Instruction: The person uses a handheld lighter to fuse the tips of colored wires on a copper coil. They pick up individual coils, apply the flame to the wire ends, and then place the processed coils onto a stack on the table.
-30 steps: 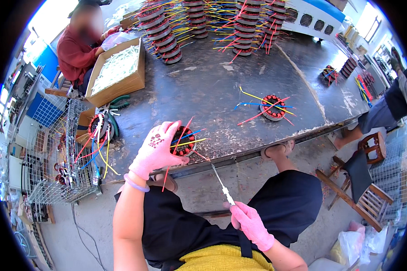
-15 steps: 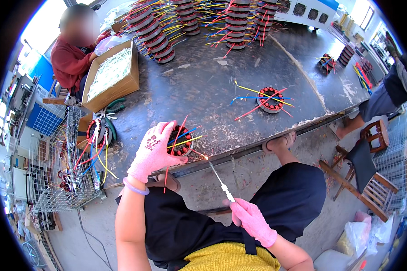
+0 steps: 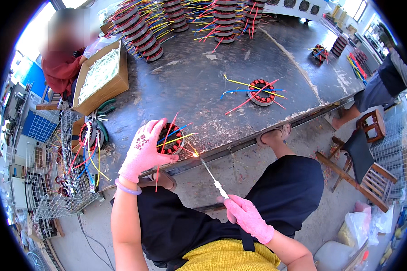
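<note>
Black, scuffed worktop (image 3: 190,86) spreads before you, with stacks of wire-wound rings (image 3: 224,22) toward its far edge. An open cardboard carton (image 3: 111,92) of pale strips sits by its left edge. Your left hand (image 3: 142,149), in a pink glove, has fingers and thumb curved apart around a wound ring (image 3: 178,148) at the near edge; whether the ring's weight rests there, you cannot tell. Your right hand (image 3: 248,220), gloved too, is closed around the end of a slim tool. Another ring (image 3: 261,103) lies nearer the right part of the near edge. The ring you hold is probably heavy for its size and rigid, so take it by its grey outer wall; its leads look bendy and the windings easy to scrape. Your white-handled tool (image 3: 218,186) looks light, best held well back, because an orange glow (image 3: 195,154) burns at its metal tip, close to a thin lead.
</note>
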`<state>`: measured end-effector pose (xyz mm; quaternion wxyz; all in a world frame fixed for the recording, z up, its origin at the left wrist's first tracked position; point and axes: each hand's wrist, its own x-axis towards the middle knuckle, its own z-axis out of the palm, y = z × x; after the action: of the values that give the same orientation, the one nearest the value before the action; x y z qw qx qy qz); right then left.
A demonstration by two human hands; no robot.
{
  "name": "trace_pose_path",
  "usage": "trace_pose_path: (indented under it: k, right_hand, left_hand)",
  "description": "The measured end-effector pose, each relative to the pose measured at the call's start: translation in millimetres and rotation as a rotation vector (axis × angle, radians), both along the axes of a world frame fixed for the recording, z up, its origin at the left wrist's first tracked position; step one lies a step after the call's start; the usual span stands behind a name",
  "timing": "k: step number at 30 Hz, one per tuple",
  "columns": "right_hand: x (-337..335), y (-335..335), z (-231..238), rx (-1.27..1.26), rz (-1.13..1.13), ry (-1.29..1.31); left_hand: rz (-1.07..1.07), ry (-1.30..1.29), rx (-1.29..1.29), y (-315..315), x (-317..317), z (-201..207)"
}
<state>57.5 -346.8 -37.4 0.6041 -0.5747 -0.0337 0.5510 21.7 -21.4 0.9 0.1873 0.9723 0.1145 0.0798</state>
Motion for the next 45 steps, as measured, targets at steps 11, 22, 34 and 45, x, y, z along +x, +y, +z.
trace_pose_path:
  k: [11, 22, 34, 45]
  right_hand:
    - [0.9, 0.5, -2.2, 0.02, 0.052, -0.077]
    - [-0.1, 0.3, -2.7, 0.014, 0.06, -0.105]
    - [-0.3, -1.0, -1.6, 0.018, 0.079, -0.133]
    - [-0.7, -0.4, -2.5, 0.03, 0.057, -0.124]
  left_hand:
    - [-0.015, 0.007, 0.004, 0.9, 0.7, 0.2]
    - [-0.027, -0.005, 0.01, 1.8, 0.3, 0.6]
    - [-0.027, -0.001, 0.029, 0.6, 2.2, 0.7]
    - [-0.018, 0.011, 0.001, -1.0, 3.7, 1.6]
